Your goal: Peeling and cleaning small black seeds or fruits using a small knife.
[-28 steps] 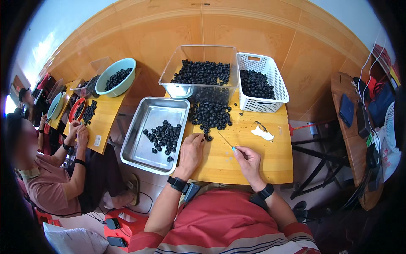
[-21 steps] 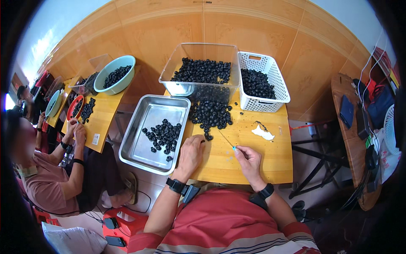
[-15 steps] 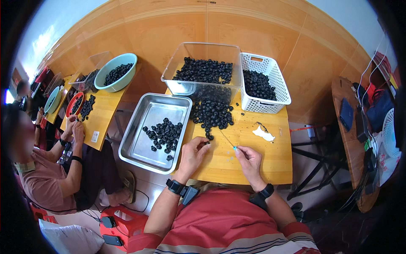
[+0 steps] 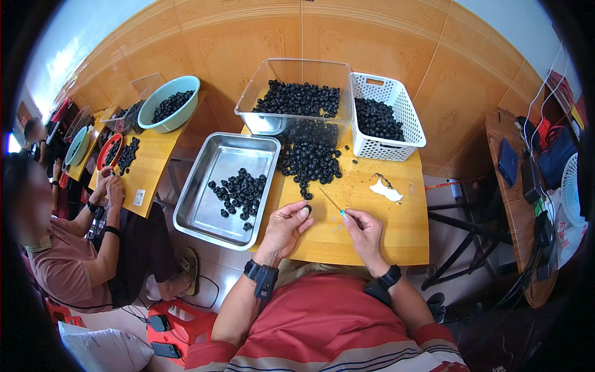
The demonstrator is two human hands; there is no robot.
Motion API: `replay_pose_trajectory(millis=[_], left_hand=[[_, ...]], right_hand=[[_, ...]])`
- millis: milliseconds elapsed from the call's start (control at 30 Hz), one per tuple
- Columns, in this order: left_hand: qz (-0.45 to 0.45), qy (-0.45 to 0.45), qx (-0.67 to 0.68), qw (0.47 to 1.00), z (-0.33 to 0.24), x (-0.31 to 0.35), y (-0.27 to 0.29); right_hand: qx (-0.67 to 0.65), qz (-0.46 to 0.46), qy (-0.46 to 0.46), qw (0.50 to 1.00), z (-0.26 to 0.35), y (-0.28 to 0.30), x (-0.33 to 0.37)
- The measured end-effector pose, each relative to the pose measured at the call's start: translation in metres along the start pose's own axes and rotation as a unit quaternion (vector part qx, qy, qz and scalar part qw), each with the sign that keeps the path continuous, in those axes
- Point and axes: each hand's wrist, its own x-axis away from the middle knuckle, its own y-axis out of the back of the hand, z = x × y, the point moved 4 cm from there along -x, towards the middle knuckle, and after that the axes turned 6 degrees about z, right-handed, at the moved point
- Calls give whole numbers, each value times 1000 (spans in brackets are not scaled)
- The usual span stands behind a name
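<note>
My left hand point(image 4: 285, 228) pinches a small black ring-shaped part point(image 4: 308, 209) between thumb and fingertips, just above the table. In my right hand point(image 4: 364, 234) is a thin needle-like pick point(image 4: 330, 199) with light blue by the fingers. Its tip points up and left, apart from the held part. A pile of the same black parts point(image 4: 310, 160) lies beyond my hands, with a short trail toward me. To the left, a metal tray point(image 4: 199, 162) holds more of them, gathered toward its near right side.
A clear plastic bin point(image 4: 248, 99) and a white perforated basket point(image 4: 387, 149), both with black parts, stand at the back. A torn white scrap point(image 4: 385, 191) and dark crumbs lie at right. A co-worker point(image 4: 74, 254) sits at the left table beside a pale green basin point(image 4: 152, 121).
My left hand has lifted slightly from the pile's trail and turned, now showing the black part in its fingertips. The right hand with the pick has hardly moved.
</note>
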Motion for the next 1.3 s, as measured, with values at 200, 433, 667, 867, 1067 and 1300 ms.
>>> replay_pose_trajectory(millis=[200, 433, 667, 867, 1067, 1300], left_hand=[[37, 10, 71, 997, 2, 0, -2], [54, 12, 107, 993, 6, -1, -4], [61, 18, 124, 990, 9, 3, -1], [67, 16, 134, 989, 10, 5, -3], [78, 21, 146, 986, 13, 7, -3], [73, 18, 151, 986, 10, 9, -10]], right_hand=[[2, 39, -7, 999, 8, -1, 3], [27, 59, 55, 996, 9, -7, 4], [56, 88, 80, 991, 18, -11, 5], [61, 81, 110, 989, 21, -12, 5], [55, 70, 127, 988, 22, -12, 5], [73, 72, 132, 986, 25, -12, 5]])
